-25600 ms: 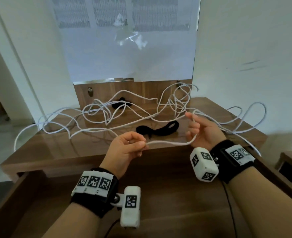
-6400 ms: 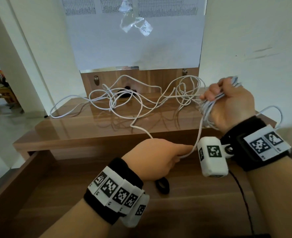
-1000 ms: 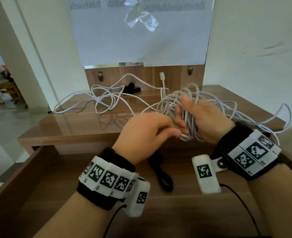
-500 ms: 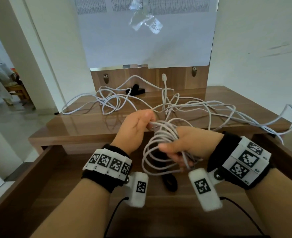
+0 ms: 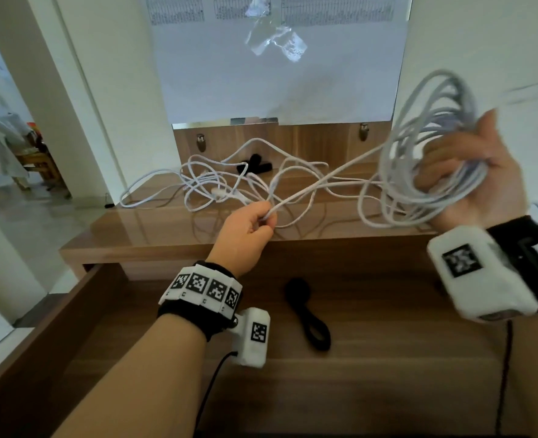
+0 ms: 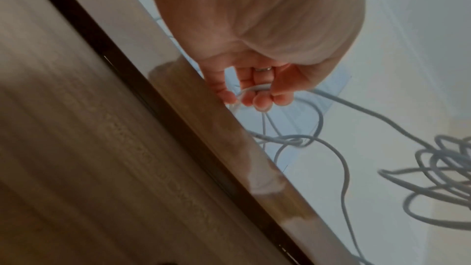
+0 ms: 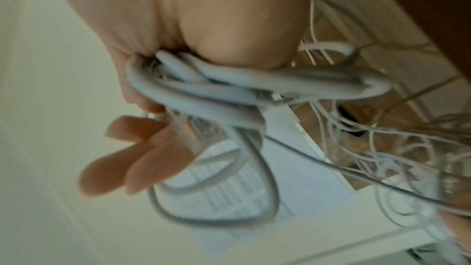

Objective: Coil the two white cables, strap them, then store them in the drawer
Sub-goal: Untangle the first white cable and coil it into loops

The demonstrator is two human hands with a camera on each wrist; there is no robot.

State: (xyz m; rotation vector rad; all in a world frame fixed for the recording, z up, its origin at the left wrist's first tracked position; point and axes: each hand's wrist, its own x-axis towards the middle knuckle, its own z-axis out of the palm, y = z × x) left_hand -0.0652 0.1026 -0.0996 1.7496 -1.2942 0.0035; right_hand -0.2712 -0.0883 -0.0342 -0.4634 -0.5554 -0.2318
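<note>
Above table (image 5: 172,222): cable coil (image 5: 419,172) looped around right hand (image 5: 476,184).
Left hand (image 5: 245,235): pinched taut strand (image 5: 324,181).
Handling: light, limp, springy; best gripped across gathered loops.

My right hand (image 5: 479,178) is now raised high at the right, palm toward me, where half a second ago it sat low over the open drawer (image 5: 387,358), knuckles up. The coil (image 5: 425,147) it carries has come up with it; the loops hang round my fingers (image 7: 107,170), blurred in motion. My left hand (image 5: 248,235) has separated from the right; before, the two worked close together. It now pinches a single strand of the white cable (image 5: 324,181), drawn taut toward the coil. At the outset nearly all of this cable lay loose across the tabletop (image 5: 153,229); most is now gathered. One black strap (image 5: 308,314) has gone from tabletop to drawer.
</note>
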